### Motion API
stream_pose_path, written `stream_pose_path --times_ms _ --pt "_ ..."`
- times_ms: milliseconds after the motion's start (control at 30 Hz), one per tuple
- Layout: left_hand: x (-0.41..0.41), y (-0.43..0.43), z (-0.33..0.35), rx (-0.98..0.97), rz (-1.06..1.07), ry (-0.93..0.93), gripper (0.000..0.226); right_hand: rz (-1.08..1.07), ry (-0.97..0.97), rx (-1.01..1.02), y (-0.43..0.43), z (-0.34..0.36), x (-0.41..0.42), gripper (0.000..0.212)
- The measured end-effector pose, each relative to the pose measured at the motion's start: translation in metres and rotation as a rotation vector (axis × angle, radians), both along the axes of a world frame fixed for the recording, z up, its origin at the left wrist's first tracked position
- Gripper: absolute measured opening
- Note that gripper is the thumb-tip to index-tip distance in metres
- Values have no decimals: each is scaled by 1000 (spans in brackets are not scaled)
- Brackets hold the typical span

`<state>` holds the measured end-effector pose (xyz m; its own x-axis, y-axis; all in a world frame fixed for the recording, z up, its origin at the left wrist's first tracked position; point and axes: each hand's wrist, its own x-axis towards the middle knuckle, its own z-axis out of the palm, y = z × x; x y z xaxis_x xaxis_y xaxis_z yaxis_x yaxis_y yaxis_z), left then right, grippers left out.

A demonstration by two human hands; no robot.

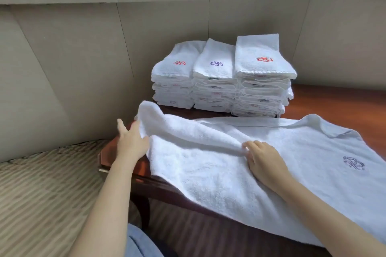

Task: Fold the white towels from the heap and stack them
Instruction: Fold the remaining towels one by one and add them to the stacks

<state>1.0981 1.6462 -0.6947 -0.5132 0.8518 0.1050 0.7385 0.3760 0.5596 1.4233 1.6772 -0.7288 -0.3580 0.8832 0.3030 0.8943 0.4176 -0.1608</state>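
A white towel (208, 165) with a grey embroidered emblem lies spread across the wooden table (334, 98), its near edge hanging over the front. My left hand (131, 140) holds the towel's left end, which is raised and curling over. My right hand (265, 160) pinches a ridge of cloth near the towel's middle. Behind the towel stand three stacks of folded white towels (221, 81), the tops bearing red, purple and red emblems.
The table sits in a corner against beige panelled walls. Patterned carpet (41, 194) lies to the left below the table's edge. My grey-blue trouser leg (142, 244) shows at the bottom. Bare wood shows at the table's far right.
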Motion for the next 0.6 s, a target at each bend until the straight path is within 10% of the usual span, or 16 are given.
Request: stream_pose_path --times_ms 100,333,600 --pt "-1 -2 -9 -236 -88 -102 66 44 -85 -15 -6 0 4 37" --pt "-4 -11 -9 59 -135 -331 46 259 -81 37 -50 8 6 47" --pt "-30 -30 -1 345 446 -148 18 406 -331 45 -93 -1 3 65"
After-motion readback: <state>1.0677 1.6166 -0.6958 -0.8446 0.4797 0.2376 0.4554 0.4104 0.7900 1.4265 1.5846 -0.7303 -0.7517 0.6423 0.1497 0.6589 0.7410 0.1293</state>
